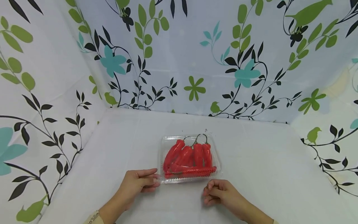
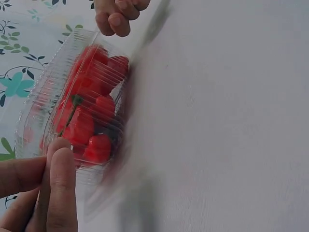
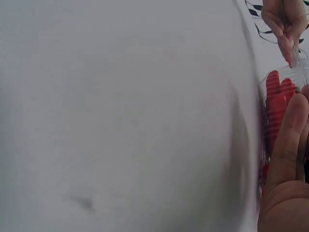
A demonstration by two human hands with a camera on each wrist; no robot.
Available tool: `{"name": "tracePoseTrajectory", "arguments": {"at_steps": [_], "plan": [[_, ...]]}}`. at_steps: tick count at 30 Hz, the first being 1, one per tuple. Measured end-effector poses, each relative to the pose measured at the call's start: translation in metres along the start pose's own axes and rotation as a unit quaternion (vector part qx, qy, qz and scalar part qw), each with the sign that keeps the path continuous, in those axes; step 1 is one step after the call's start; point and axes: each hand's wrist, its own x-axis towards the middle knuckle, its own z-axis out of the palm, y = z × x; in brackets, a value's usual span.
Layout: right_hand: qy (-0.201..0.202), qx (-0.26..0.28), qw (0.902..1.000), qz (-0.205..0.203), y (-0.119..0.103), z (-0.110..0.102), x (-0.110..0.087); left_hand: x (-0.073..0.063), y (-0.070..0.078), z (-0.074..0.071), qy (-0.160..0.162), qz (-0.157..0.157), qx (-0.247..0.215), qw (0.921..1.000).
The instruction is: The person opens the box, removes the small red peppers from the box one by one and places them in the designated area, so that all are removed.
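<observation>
A clear plastic clamshell box (image 1: 190, 180) lies on the white surface with several red chili peppers (image 1: 185, 156) inside, their green stems toward the far side. My left hand (image 1: 139, 183) pinches the box's near left corner between thumb and fingers; the right wrist view also shows this left hand (image 3: 288, 24) at the clear rim. Just in front of the box's near right corner is my right hand (image 1: 223, 196), its fingers loosely curled with nothing in them. Ridged clear walls of the box show in the left wrist view, the peppers visible through them.
A white cloth (image 1: 251, 155) covers the table under the box. Behind it hangs a patterned curtain (image 1: 173, 56) with green, black and turquoise leaves and flowers, and similar cloth stands along the left and right sides.
</observation>
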Motion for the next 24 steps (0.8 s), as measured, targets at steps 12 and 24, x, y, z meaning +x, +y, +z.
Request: {"name": "tracePoseTrajectory", "arguments": {"at_steps": [12,24], "plan": [[0.116,0.021,0.9927,0.025,-0.009,-0.03,-0.012,-0.001,0.001,-0.004,-0.003,-0.026,0.002,0.9996],[0.135,0.033,0.9902,0.015,-0.013,-0.032,-0.013,-0.001,0.003,-0.001,0.0,-0.015,-0.003,0.9999]]}}
